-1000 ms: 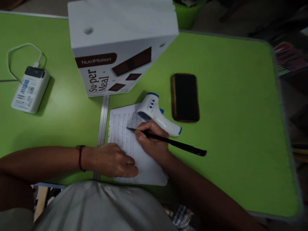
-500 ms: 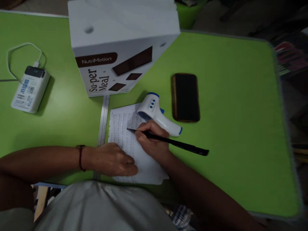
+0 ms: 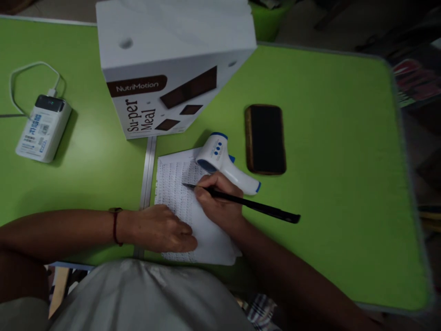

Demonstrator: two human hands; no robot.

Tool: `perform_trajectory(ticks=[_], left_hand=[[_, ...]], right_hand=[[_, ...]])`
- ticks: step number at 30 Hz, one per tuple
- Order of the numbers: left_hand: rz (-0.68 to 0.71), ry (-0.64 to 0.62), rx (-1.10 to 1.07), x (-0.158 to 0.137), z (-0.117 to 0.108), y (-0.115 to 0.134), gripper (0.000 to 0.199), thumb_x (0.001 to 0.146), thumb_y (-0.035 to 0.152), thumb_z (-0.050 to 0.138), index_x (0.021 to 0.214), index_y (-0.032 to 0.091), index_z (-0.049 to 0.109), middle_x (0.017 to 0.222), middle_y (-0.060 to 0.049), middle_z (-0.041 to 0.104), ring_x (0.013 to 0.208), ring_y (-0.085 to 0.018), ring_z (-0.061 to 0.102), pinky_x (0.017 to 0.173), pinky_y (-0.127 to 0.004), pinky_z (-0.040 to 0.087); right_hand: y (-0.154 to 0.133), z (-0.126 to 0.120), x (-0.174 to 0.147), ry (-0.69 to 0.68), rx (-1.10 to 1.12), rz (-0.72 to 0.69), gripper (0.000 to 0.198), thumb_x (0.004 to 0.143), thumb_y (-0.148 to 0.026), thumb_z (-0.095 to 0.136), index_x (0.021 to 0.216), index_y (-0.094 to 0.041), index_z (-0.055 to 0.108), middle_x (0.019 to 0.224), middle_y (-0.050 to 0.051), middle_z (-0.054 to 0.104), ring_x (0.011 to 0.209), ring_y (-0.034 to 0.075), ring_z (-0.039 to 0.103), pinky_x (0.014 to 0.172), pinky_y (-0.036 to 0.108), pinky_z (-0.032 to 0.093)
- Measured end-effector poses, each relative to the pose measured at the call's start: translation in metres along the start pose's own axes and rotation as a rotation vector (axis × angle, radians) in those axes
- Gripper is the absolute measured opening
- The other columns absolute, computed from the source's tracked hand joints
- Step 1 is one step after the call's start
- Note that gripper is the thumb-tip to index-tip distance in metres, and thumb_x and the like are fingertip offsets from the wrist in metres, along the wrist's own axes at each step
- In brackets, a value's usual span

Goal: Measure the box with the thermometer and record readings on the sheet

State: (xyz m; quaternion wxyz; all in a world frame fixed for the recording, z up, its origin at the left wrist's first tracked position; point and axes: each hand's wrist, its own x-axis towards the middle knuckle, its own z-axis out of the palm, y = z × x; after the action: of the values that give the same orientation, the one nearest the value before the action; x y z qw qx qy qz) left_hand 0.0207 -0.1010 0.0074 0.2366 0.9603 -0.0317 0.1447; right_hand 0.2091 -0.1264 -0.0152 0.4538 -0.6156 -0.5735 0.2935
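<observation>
The right hand (image 3: 220,202) is closed around a black pen (image 3: 265,209), which it holds near the lower end between the thumb and the fingers, so that the long body of the pen points out to the right of this hand. The pen tip is to the left of the fingers, at the small rows of writing on a white sheet of paper (image 3: 210,239); whether it touches the paper, I cannot tell. The sheet lies under both hands, and its written part is between them.

The left hand (image 3: 168,230) rests on the lower left part of the sheet, with the fingers bent and the back upward; its palm is hidden, so I cannot tell how far it is closed. A dark red band (image 3: 116,230) is around its wrist.

Just beyond the right hand, a white and blue infrared thermometer (image 3: 237,177) lies partly over the sheet. Farther beyond this hand, to its right, a smartphone (image 3: 266,140) lies with a dark screen. Beyond both hands, a white NutriMotion box (image 3: 172,59) stands on the green table (image 3: 337,184). Well to the left of the left hand, and farther from the body, is a white power bank (image 3: 44,131) with a white cable (image 3: 34,64) plugged in
</observation>
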Motion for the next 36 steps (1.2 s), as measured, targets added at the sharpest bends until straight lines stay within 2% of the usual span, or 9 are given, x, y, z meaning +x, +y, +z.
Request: perform_trajectory(ticks=[6, 15, 23, 30, 32, 36], left_hand=[[-0.02, -0.069, 0.002, 0.0004, -0.0026, 0.0004, 0.026, 0.094, 0.008, 0.051, 0.071, 0.018, 0.051, 0.069, 0.001, 0.061, 0.052, -0.012, 0.053, 0.043, -0.032, 0.03], [-0.004, -0.015, 0.018, -0.0013, 0.0006, -0.0001, 0.026, 0.094, 0.007, 0.05, 0.07, 0.018, 0.051, 0.068, 0.001, 0.061, 0.052, -0.013, 0.053, 0.043, -0.033, 0.031], [-0.022, -0.104, 0.0, -0.0001, -0.0009, 0.0002, 0.025, 0.094, 0.007, 0.049, 0.071, 0.018, 0.051, 0.07, 0.001, 0.061, 0.054, -0.012, 0.055, 0.044, -0.032, 0.03], [0.0, -0.019, 0.004, -0.0011, -0.0009, -0.0002, 0.025, 0.093, 0.007, 0.052, 0.071, 0.018, 0.051, 0.069, 0.0, 0.061, 0.053, -0.012, 0.053, 0.044, -0.032, 0.03], [-0.001, -0.029, 0.007, -0.0009, -0.0012, -0.0004, 0.024, 0.092, 0.007, 0.053, 0.072, 0.018, 0.051, 0.069, 0.001, 0.061, 0.052, -0.012, 0.052, 0.044, -0.032, 0.029], [-0.02, -0.084, 0.006, 0.0001, -0.0008, -0.0005, 0.025, 0.095, 0.009, 0.052, 0.071, 0.018, 0.051, 0.068, 0.001, 0.06, 0.053, -0.012, 0.052, 0.044, -0.032, 0.03]], right_hand=[[-0.0002, -0.0013, 0.0, 0.036, 0.013, -0.009, 0.014, 0.073, -0.016, 0.058, 0.064, -0.024, 0.051, 0.057, -0.006, 0.055, 0.051, 0.011, 0.05, 0.05, 0.026, 0.041], [-0.0032, -0.0014, 0.0009, 0.034, -0.004, -0.006, 0.014, 0.072, -0.018, 0.057, 0.062, -0.024, 0.049, 0.054, -0.006, 0.053, 0.049, 0.011, 0.048, 0.048, 0.026, 0.041], [-0.0026, -0.0004, 0.0003, 0.026, -0.015, 0.011, 0.014, 0.071, -0.017, 0.057, 0.063, -0.025, 0.048, 0.054, -0.007, 0.052, 0.049, 0.011, 0.047, 0.048, 0.025, 0.04], [-0.0021, -0.0017, 0.0004, 0.009, -0.011, -0.008, 0.014, 0.07, -0.017, 0.057, 0.062, -0.024, 0.047, 0.053, -0.007, 0.052, 0.048, 0.01, 0.045, 0.047, 0.025, 0.038], [-0.0018, -0.0015, 0.0004, 0.006, 0.01, -0.006, 0.014, 0.07, -0.016, 0.057, 0.063, -0.024, 0.048, 0.054, -0.007, 0.052, 0.047, 0.01, 0.045, 0.047, 0.025, 0.038], [-0.0002, -0.0009, -0.001, 0.084, 0.026, -0.027, 0.013, 0.074, -0.016, 0.057, 0.066, -0.025, 0.05, 0.057, -0.006, 0.054, 0.051, 0.012, 0.049, 0.048, 0.026, 0.042]])
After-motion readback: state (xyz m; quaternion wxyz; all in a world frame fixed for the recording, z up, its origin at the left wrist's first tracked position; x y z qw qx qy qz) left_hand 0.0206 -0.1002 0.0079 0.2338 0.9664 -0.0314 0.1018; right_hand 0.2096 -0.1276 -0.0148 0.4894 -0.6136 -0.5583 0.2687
